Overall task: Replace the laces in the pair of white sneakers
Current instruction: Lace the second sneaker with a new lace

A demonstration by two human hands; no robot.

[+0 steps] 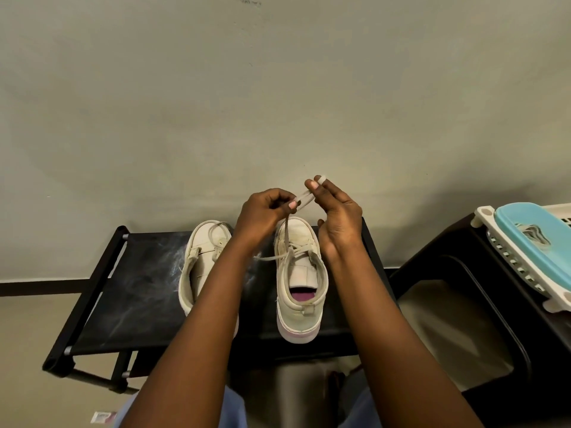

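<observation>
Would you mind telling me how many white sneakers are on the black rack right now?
2. The left sneaker sits on the rack, partly behind the left forearm; the right sneaker stands between the forearms. No others show.

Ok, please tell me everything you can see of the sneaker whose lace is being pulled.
The sneaker is off-white, leather-like, with a thick sole, a heel tab and a pink insole. It stands upright on the rack, toe to the wall. Its lace crosses only the middle eyelets; one end rises to the left hand and right hand, which hold it above the toe; the other trails aside.
</observation>
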